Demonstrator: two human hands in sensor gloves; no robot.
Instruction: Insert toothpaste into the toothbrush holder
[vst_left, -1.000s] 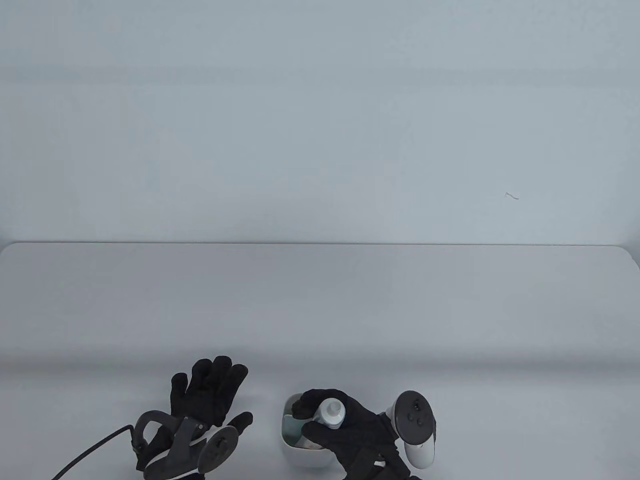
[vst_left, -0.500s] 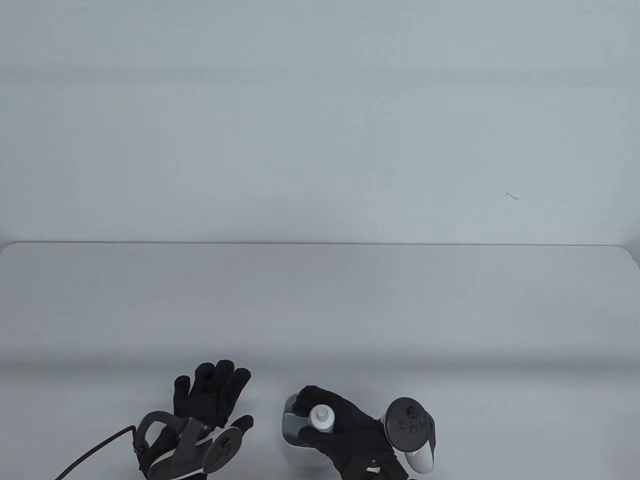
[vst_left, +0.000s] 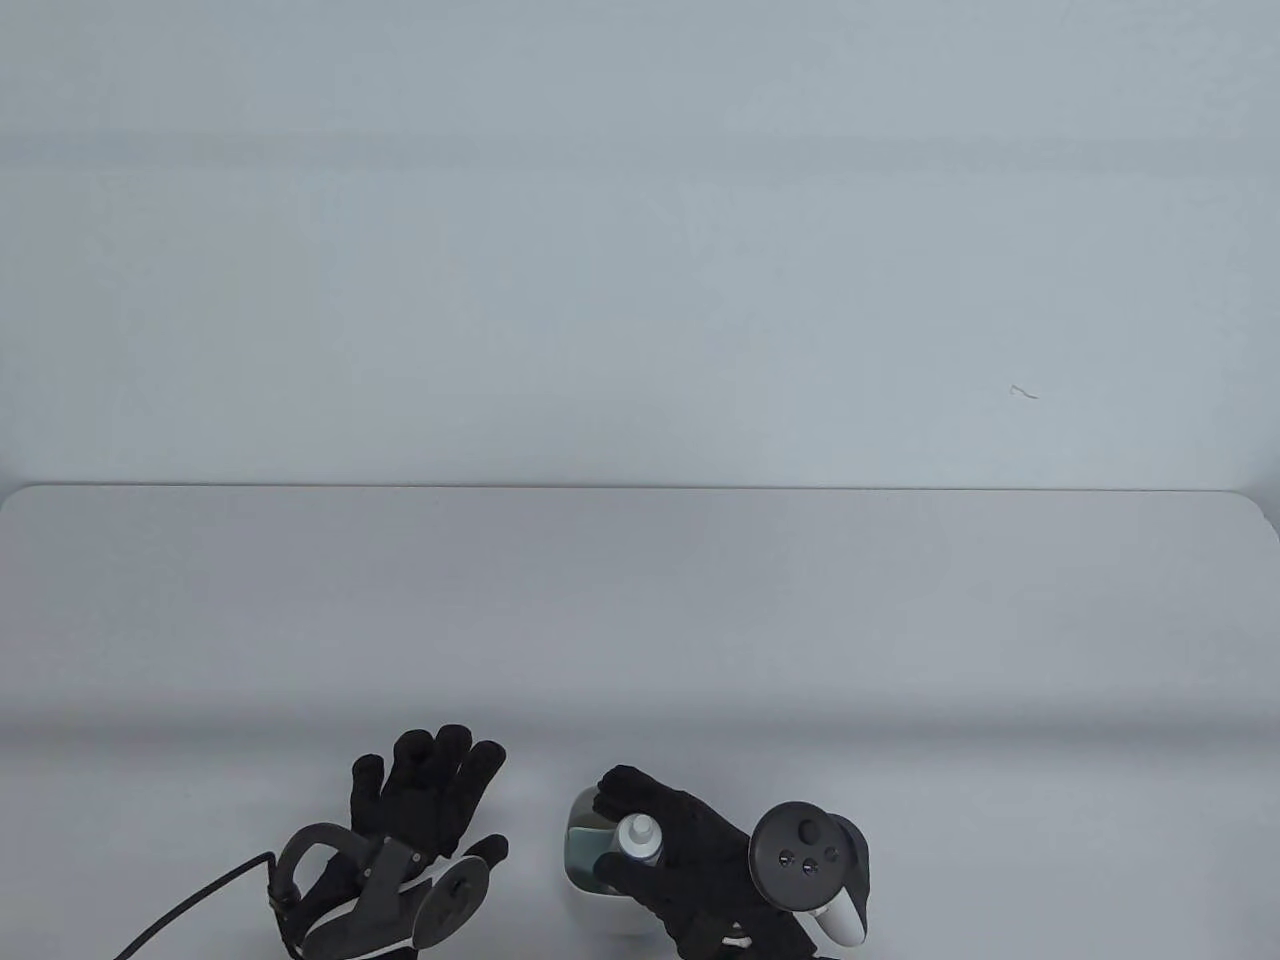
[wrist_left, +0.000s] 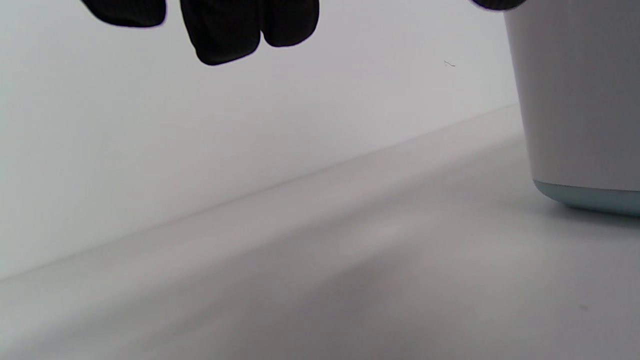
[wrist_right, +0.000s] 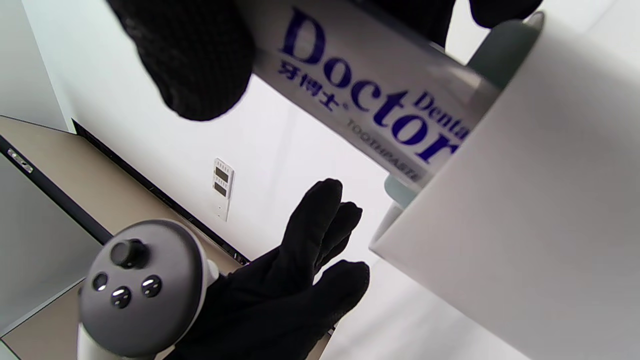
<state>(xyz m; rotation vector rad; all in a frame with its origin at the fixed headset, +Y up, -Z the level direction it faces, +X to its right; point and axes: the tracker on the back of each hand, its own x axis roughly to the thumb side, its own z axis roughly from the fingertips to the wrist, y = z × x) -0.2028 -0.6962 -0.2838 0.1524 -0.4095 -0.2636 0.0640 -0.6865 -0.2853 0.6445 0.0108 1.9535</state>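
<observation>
A white toothbrush holder (vst_left: 583, 882) with a teal inside stands at the table's front edge. My right hand (vst_left: 672, 832) grips a white toothpaste tube (vst_left: 640, 838) cap up, its lower end inside the holder. In the right wrist view the tube (wrist_right: 360, 95), with blue "Doctor" lettering, slants down behind the holder's white wall (wrist_right: 525, 240), my fingers (wrist_right: 195, 60) around it. My left hand (vst_left: 425, 800) lies open and empty to the left of the holder, fingers spread. In the left wrist view its fingertips (wrist_left: 225, 35) hang at the top and the holder (wrist_left: 580, 100) stands at the right.
The grey table (vst_left: 640, 620) stretches far beyond the holder to a pale wall. A black cable (vst_left: 190, 900) trails from my left wrist to the bottom left. The left hand and its tracker (wrist_right: 135, 285) also show in the right wrist view.
My right hand has lowered the toothpaste tube deeper into the holder and its wrist tracker has tilted left. My left hand has barely shifted.
</observation>
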